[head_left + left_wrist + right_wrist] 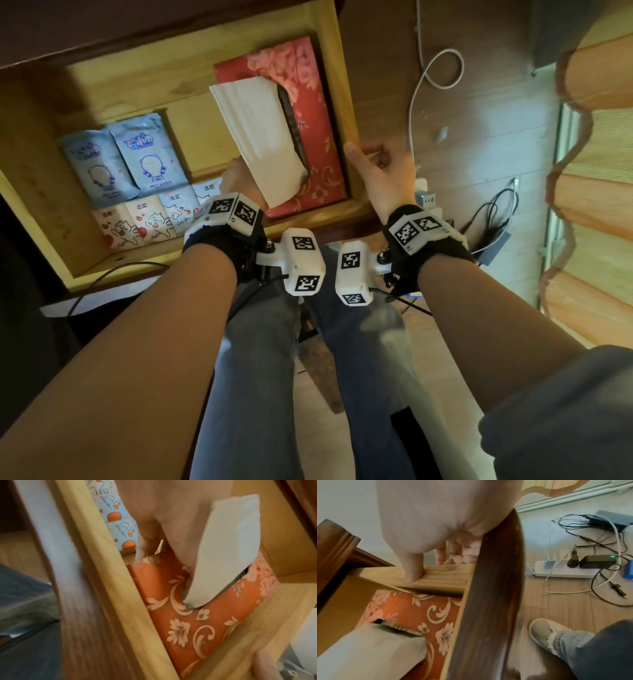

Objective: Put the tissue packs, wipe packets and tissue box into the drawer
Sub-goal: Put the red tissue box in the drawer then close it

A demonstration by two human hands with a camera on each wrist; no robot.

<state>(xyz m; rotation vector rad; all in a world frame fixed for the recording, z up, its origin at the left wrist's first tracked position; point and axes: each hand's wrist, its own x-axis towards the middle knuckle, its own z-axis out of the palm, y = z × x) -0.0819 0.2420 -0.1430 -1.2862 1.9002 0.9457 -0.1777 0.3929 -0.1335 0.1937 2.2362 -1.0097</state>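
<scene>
Seating is finishing: left hand [236,178], fingers pinching the tissue box [318,161] at its 7 o'clock corner, is nudging it flat in the drawer [342,102] while right hand [383,174], thumb and curled fingers gripping the 3 o'clock wall, is steadying.

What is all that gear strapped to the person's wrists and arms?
Both forearms are bare. Each wrist wears a black fabric band carrying white plastic blocks printed with black-and-white square codes. Thin black cables trail from the mounts. The left hand and right hand are ungloved. A grey sleeve bunches by the right elbow.

"WET WIPES" on the blue wipe packets [144,156]; "洁柔" on the cat-printed tissue packs [150,222].
</scene>
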